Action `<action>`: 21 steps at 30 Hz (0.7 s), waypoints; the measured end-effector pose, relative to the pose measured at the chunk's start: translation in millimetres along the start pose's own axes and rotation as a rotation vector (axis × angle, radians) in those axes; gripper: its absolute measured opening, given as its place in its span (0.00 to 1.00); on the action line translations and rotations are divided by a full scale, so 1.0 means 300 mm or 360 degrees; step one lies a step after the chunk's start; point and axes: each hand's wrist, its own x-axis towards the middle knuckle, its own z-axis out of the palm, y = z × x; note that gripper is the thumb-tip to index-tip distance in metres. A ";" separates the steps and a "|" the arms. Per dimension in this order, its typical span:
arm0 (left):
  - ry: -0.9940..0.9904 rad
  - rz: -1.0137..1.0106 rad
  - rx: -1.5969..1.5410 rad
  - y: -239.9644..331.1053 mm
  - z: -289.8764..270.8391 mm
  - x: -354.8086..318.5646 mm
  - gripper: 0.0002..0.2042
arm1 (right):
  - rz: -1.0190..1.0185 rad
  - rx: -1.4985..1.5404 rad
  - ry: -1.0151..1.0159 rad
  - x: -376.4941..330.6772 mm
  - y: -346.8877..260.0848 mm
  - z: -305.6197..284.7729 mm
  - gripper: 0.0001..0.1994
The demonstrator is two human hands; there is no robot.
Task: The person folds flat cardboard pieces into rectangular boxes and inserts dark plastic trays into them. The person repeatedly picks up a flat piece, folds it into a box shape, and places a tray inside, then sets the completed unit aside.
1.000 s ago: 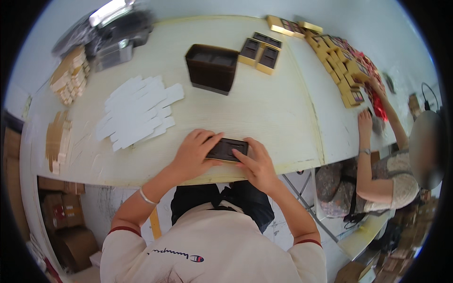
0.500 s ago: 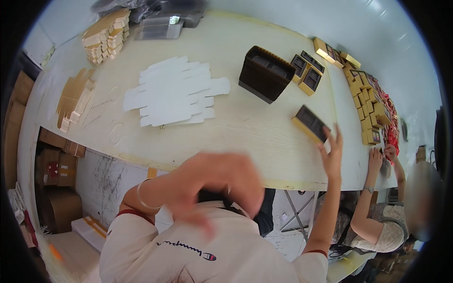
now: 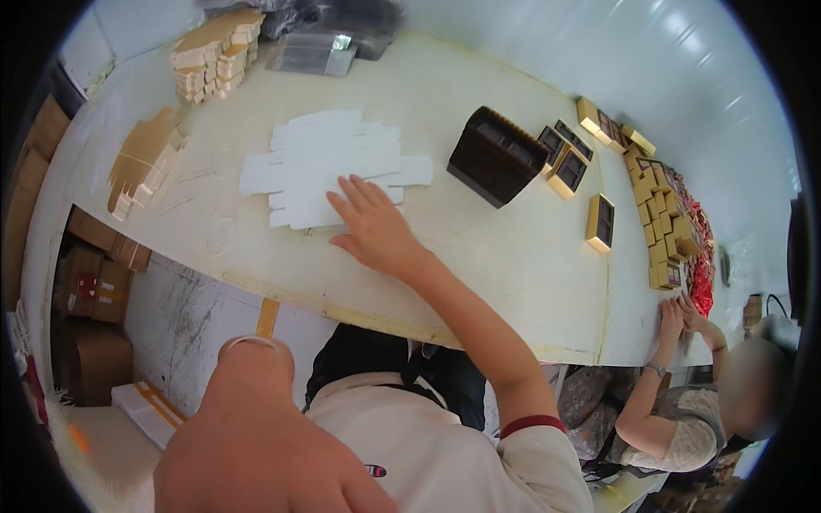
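Note:
My right hand (image 3: 378, 227) reaches across the table, fingers stretched out and resting on the near edge of a stack of flat white box blanks (image 3: 312, 158). Nothing shows in its grasp. Close to the camera at the lower left is my left hand (image 3: 256, 453), back side up, wearing a bangle on the wrist. Its fingers are mostly cut off by the lower edge, so whether it holds anything is hidden. To the right stands a tall nested stack of dark brown plastic trays (image 3: 499, 158). A gold box with a dark tray (image 3: 600, 222) lies farther right, apart from both hands.
Brown-gold flat blanks (image 3: 145, 162) and a taller pile (image 3: 218, 56) lie at left. Several gold boxes (image 3: 569, 171) sit beyond the trays. At right, stacked gold boxes (image 3: 663, 218) border red wrapped pieces (image 3: 703, 256), near a co-worker's hands (image 3: 676, 316).
My right hand has left the gold box at the right and moved left onto the white blanks. The box now lies farther right. My left hand has dropped toward the lower left.

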 end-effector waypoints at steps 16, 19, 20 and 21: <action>0.0732 -0.0026 0.0909 -0.078 -0.115 -0.359 0.18 | 0.0073 0.0177 -0.0157 0.082 0.028 -0.118 0.08; 0.1158 0.0011 0.2670 -0.112 -0.084 -0.350 0.16 | -0.0388 -0.0201 0.0463 0.008 -0.067 -0.252 0.06; 0.1064 -0.0055 0.2915 -0.118 -0.083 -0.345 0.16 | -0.0421 -0.0283 0.0500 -0.049 -0.107 -0.310 0.06; 0.0967 -0.0117 0.3151 -0.134 -0.083 -0.339 0.17 | -0.0453 -0.0369 0.0528 -0.122 -0.143 -0.363 0.06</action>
